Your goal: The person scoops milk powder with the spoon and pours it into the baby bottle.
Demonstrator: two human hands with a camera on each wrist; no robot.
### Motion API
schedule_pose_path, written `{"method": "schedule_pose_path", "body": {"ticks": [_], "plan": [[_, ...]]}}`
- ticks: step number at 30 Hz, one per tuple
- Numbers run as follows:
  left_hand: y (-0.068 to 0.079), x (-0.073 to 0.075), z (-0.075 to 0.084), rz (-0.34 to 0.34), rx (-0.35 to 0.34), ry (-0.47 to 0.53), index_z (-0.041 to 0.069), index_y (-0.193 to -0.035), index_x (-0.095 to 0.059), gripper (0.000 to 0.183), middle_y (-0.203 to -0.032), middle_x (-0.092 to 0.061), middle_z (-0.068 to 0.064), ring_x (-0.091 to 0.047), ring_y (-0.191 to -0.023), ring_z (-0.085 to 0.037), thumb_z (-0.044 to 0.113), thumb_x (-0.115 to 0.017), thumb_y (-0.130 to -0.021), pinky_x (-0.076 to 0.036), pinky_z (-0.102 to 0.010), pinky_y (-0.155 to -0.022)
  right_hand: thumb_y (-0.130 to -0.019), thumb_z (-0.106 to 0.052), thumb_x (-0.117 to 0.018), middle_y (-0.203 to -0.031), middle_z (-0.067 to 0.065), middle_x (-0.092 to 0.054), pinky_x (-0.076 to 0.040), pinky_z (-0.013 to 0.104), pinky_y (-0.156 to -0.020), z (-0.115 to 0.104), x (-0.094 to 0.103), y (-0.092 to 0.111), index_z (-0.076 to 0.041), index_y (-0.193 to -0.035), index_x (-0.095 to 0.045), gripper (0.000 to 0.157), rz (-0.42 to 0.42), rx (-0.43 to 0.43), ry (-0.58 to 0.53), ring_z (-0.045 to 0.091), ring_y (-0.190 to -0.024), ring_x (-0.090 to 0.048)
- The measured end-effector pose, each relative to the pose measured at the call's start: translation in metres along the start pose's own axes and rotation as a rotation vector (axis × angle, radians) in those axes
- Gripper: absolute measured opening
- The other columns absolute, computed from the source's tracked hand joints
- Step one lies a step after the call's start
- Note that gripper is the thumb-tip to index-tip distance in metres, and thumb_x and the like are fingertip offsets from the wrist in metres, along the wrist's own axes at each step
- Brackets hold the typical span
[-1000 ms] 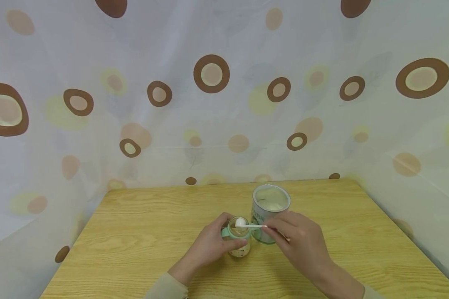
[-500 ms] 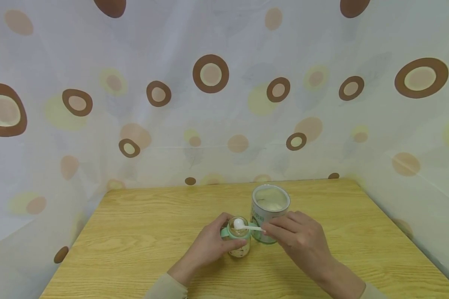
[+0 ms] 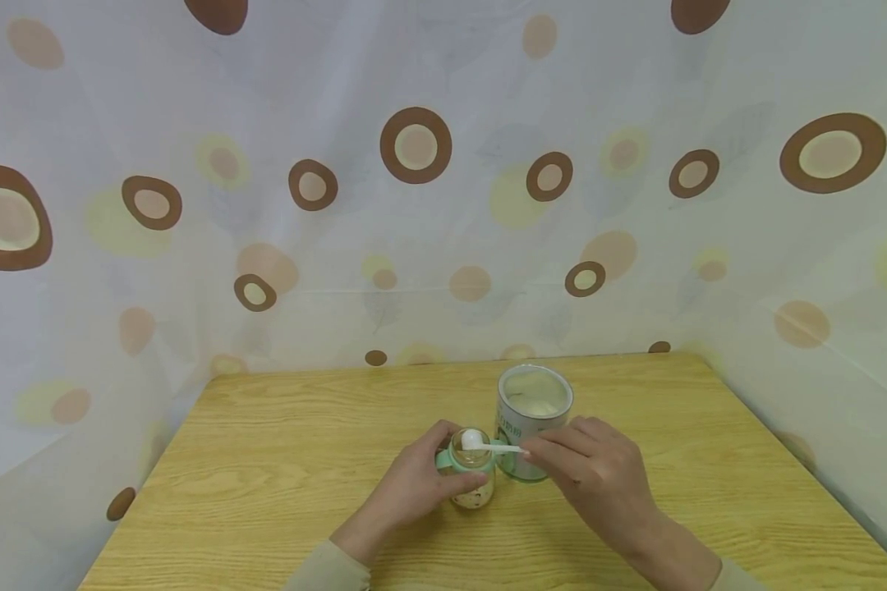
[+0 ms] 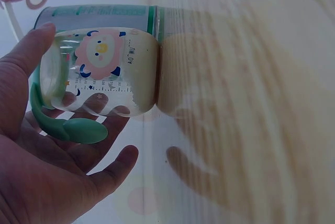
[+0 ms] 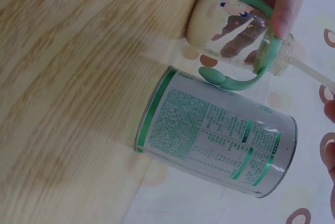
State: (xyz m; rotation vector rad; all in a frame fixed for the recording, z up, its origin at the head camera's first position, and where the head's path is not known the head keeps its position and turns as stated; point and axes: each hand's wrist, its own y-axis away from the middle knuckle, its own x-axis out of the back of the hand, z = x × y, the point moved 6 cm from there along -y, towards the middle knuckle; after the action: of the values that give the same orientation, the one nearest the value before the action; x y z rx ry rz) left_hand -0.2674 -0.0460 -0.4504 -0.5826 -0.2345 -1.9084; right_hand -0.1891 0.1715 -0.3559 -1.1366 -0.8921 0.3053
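Note:
My left hand [image 3: 417, 480] grips a clear baby bottle [image 4: 112, 62] with green side handles [image 5: 238, 81], thumb and fingers around its upper part. Standing on the table, the bottle has pale contents at its bottom and a cartoon animal printed on its side. Between thumb and fingers my right hand [image 3: 599, 468] pinches the handle of a white scoop [image 3: 472, 440]. The scoop's bowl is at the bottle's open mouth, its rounded underside turned up. Just behind and right of the bottle is an open milk powder can [image 5: 220, 135], pale powder inside.
The wooden table [image 3: 288, 443] extends to both sides of the hands. Behind it and along its sides hangs a pale curtain [image 3: 443, 230] patterned with brown and beige circles.
The right hand has rolled over slightly, tipping the scoop so its bowl turns bottom up at the bottle mouth. The left hand, bottle and can have stayed in place.

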Motion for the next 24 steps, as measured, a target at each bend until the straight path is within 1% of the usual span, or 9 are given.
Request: {"method": "schedule_pose_path", "body": {"ticks": [3,7,8,10,13,14,18,21,24], "plan": [[0.0,0.0,0.0,0.002,-0.001,-0.004,0.021,-0.135,-0.064,0.054,-0.124,-0.072,0.004,-0.068,-0.11,-0.016,0.044,-0.091,-0.094,-0.057,-0.05,-0.097,-0.112,-0.043,-0.066,-0.09,-0.005,-0.079,-0.052,0.023,-0.059,0.007,0.0,0.002,-0.014,-0.098,-0.087,0.039,-0.034,-0.127,-0.071,0.009,-0.067,-0.062],[0.0,0.0,0.0,0.01,-0.003,-0.015,0.021,-0.135,-0.064,0.055,-0.125,-0.071,0.004,-0.068,-0.112,-0.017,0.044,-0.091,-0.093,-0.057,-0.051,-0.098,-0.1,-0.022,-0.086,-0.087,-0.011,-0.073,-0.046,0.016,-0.059,0.017,0.001,0.003,-0.018,-0.097,-0.085,0.005,-0.079,-0.35,-0.188,0.004,-0.07,-0.057],[0.0,0.0,0.0,0.011,-0.003,-0.016,0.021,-0.135,-0.064,0.055,-0.124,-0.071,0.005,-0.068,-0.112,-0.017,0.044,-0.092,-0.093,-0.057,-0.052,-0.098,-0.097,-0.015,-0.088,-0.086,-0.014,-0.071,-0.045,0.016,-0.059,0.02,0.001,0.003,-0.02,-0.097,-0.084,0.006,-0.092,-0.417,-0.215,0.003,-0.07,-0.056],[0.0,0.0,0.001,0.013,-0.003,-0.017,0.02,-0.135,-0.064,0.055,-0.125,-0.071,0.005,-0.068,-0.113,-0.018,0.045,-0.092,-0.093,-0.056,-0.053,-0.1,-0.094,-0.008,-0.09,-0.083,-0.016,-0.068,-0.044,0.018,-0.059,0.024,0.001,0.005,-0.023,-0.096,-0.083,0.017,-0.136,-0.565,-0.266,0.005,-0.071,-0.056],[0.0,0.001,0.001,0.015,0.001,-0.018,0.02,-0.134,-0.064,0.055,-0.123,-0.071,0.005,-0.067,-0.113,-0.018,0.045,-0.092,-0.093,-0.055,-0.053,-0.101,-0.101,-0.019,-0.085,-0.085,-0.013,-0.072,-0.049,0.023,-0.065,0.031,-0.001,0.011,-0.022,-0.099,-0.084,0.004,-0.22,-0.807,-0.342,0.009,-0.076,-0.062],[0.0,0.001,0.001,0.016,0.003,-0.018,0.02,-0.134,-0.064,0.055,-0.123,-0.071,0.005,-0.067,-0.114,-0.018,0.045,-0.092,-0.093,-0.055,-0.054,-0.101,-0.103,-0.025,-0.083,-0.087,-0.011,-0.074,-0.051,0.024,-0.067,0.033,-0.001,0.013,-0.021,-0.1,-0.084,0.004,-0.251,-0.88,-0.364,0.01,-0.08,-0.063],[0.001,0.0,0.001,0.014,0.006,-0.016,0.02,-0.134,-0.064,0.055,-0.123,-0.071,0.006,-0.067,-0.113,-0.018,0.044,-0.092,-0.093,-0.055,-0.054,-0.101,-0.105,-0.042,-0.079,-0.097,0.001,-0.079,-0.053,0.029,-0.076,0.04,-0.003,0.02,-0.014,-0.108,-0.085,0.029,-0.329,-1.112,-0.466,0.017,-0.089,-0.067],[0.001,0.0,0.001,0.012,0.007,-0.014,0.019,-0.135,-0.064,0.056,-0.123,-0.071,0.006,-0.067,-0.113,-0.018,0.044,-0.092,-0.093,-0.055,-0.053,-0.101,-0.104,-0.047,-0.079,-0.098,0.006,-0.077,-0.054,0.031,-0.08,0.045,-0.004,0.023,-0.01,-0.11,-0.084,0.038,-0.35,-1.22,-0.525,0.019,-0.092,-0.065],[0.0,0.0,0.001,0.014,0.008,-0.018,0.02,-0.136,-0.064,0.057,-0.123,-0.071,0.006,-0.068,-0.113,-0.017,0.045,-0.092,-0.093,-0.056,-0.053,-0.101,-0.103,-0.049,-0.079,-0.095,0.007,-0.076,-0.054,0.032,-0.082,0.048,-0.004,0.023,-0.008,-0.11,-0.083,0.042,-0.356,-1.276,-0.561,0.02,-0.094,-0.064]]}}
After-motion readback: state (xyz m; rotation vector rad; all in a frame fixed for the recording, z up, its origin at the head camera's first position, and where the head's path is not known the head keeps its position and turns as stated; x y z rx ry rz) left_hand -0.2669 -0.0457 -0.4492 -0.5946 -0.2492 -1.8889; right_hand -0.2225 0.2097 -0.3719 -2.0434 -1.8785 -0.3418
